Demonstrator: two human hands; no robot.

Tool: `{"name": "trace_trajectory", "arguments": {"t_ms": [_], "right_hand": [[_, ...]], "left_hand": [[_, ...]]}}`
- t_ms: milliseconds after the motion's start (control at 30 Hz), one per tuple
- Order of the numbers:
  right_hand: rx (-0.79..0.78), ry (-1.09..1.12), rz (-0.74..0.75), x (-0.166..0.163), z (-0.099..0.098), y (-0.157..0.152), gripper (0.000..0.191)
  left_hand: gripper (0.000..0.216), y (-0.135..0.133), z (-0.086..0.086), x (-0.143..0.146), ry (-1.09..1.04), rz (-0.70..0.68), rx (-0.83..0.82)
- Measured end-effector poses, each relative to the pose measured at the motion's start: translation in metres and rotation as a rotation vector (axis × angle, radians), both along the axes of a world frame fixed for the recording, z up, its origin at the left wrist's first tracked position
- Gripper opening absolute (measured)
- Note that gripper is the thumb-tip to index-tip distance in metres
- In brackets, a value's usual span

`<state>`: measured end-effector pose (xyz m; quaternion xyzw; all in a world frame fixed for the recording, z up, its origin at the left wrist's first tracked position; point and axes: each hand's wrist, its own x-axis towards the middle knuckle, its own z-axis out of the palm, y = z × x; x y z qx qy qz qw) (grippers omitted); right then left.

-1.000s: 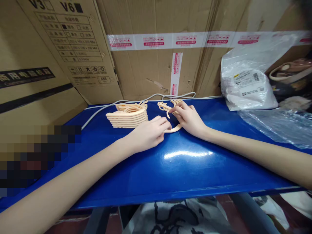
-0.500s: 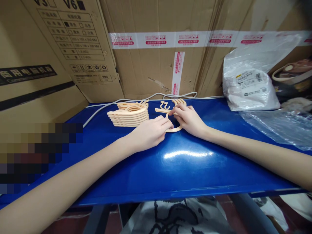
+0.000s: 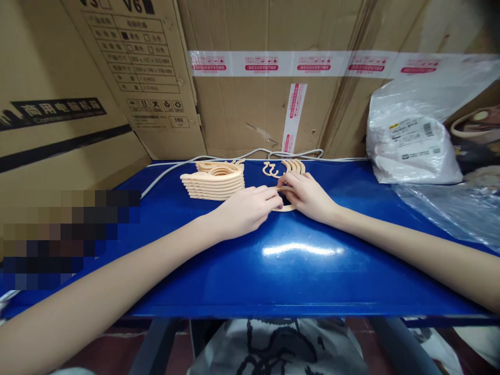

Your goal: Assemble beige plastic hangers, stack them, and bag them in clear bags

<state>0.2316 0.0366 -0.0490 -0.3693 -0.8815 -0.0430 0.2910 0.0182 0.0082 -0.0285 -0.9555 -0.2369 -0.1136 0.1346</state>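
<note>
Over the middle of a blue table, my left hand (image 3: 252,211) and my right hand (image 3: 307,197) are close together. Both have their fingers closed on cream plastic hanger parts. A curved hanger piece (image 3: 288,208) shows below and between the fingers, and a thin straight bar (image 3: 287,189) spans from one hand to the other above it. The fingertips partly cover both parts. Left of my hands lies a neat stack of cream hanger pieces (image 3: 213,186). Just behind them are two small hooks (image 3: 270,170) and several curved pieces (image 3: 296,165).
A white cable (image 3: 250,152) runs along the table's back edge. Tall cardboard boxes (image 3: 242,114) stand behind and on the left. At the right are a white plastic package (image 3: 414,143) and clear plastic wrap (image 3: 441,208). The table's front edge (image 3: 250,311) is nearest me.
The straight bar, which was lying behind the curved piece near my right fingers, is now between both hands. The view has shifted slightly left.
</note>
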Motion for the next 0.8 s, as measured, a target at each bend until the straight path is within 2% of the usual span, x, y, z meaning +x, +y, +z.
{"name": "trace_trajectory", "arguments": {"t_ms": [367, 600, 700, 800], "right_hand": [[-0.047, 0.021, 0.093, -0.001, 0.002, -0.002, 0.012], [-0.074, 0.025, 0.135, -0.002, 0.004, -0.006, 0.004], [-0.15, 0.103, 0.154, -0.002, 0.008, -0.008, 0.012], [-0.28, 0.27, 0.151, 0.0, 0.009, -0.005, 0.026]], "left_hand": [[0.021, -0.003, 0.005, 0.0, 0.005, 0.011, -0.065], [0.019, -0.006, 0.005, 0.002, -0.004, -0.064, -0.053], [0.019, -0.008, 0.007, 0.002, -0.042, -0.085, -0.104], [0.02, -0.012, 0.008, 0.003, -0.067, -0.13, -0.163]]}}
